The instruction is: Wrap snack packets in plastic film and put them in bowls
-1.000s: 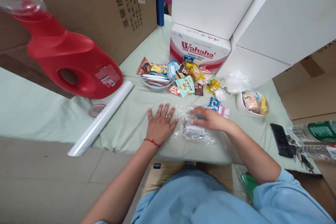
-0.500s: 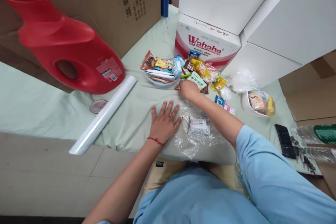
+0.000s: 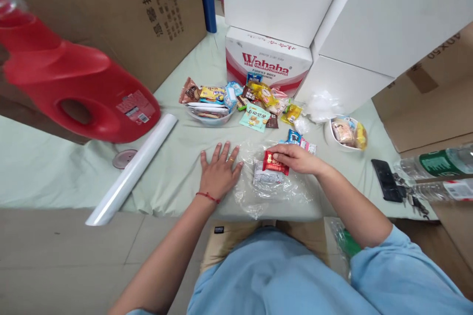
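The right hand [image 3: 298, 160] holds a small red packet [image 3: 276, 166] between its thumb and fingers. The packet is shiny and puffy, with gold-coloured marks on its front and a paler red strip along the bottom. It is just over a white packet [image 3: 261, 175], which has lots of tiny grey print and lies on a crinkly, see-through sheet of plastic [image 3: 249, 198]. The left hand [image 3: 219, 173] is flat on the pale green cloth [image 3: 185, 162], with its fingers spread wide and its thumb at the edge of the plastic.

The thumb covers part of the red packet's top, so some of its marks are hidden. The red packet hides part of the white one. The tiny print is too small to read. I cannot tell if the two packets touch. The big red jug [image 3: 105, 76] is cut off at the left side, and two clear bottles [image 3: 443, 162] are cut off at the right.
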The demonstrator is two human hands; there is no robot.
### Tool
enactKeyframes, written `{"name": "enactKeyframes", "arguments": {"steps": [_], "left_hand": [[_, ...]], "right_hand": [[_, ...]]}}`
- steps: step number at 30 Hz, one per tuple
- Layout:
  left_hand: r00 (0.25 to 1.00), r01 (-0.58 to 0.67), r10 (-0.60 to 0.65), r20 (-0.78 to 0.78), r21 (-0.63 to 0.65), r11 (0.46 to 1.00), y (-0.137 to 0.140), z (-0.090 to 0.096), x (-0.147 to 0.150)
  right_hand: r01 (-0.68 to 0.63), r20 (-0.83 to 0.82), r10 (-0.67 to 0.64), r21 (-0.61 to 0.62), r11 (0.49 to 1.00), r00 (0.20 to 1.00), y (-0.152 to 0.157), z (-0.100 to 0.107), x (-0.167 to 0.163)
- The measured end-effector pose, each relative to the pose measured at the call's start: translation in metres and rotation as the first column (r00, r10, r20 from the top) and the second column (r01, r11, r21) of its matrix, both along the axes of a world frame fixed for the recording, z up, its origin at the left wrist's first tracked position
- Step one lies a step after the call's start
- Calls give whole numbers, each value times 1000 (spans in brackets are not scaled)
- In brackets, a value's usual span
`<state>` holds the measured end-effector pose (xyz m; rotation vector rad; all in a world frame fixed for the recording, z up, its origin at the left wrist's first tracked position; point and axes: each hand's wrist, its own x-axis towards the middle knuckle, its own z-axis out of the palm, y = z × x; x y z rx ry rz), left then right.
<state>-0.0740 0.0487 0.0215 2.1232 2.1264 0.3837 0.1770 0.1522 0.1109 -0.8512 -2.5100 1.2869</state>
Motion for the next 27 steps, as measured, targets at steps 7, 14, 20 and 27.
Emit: {"name": "enactKeyframes", "arguments": {"steps": [7, 14, 20, 27], "left_hand": [[1000, 9, -9, -1, -76, 997, -1, 12, -15], [998, -68, 69, 1, 223, 972, -41, 30, 8], [999, 18, -17, -45, 23, 1000, -63, 9, 30], [995, 82, -87, -50, -90, 993, -58, 6, 5]], "right_hand": [[18, 223, -115, 399, 917, 968, -15, -34, -16], [-46, 246, -76, 457, 888, 966, -33, -23, -7], [-120, 357, -104, 551, 826, 928, -50, -22, -1], [-141, 351, -72, 543, 828, 933, -55, -35, 3]]}}
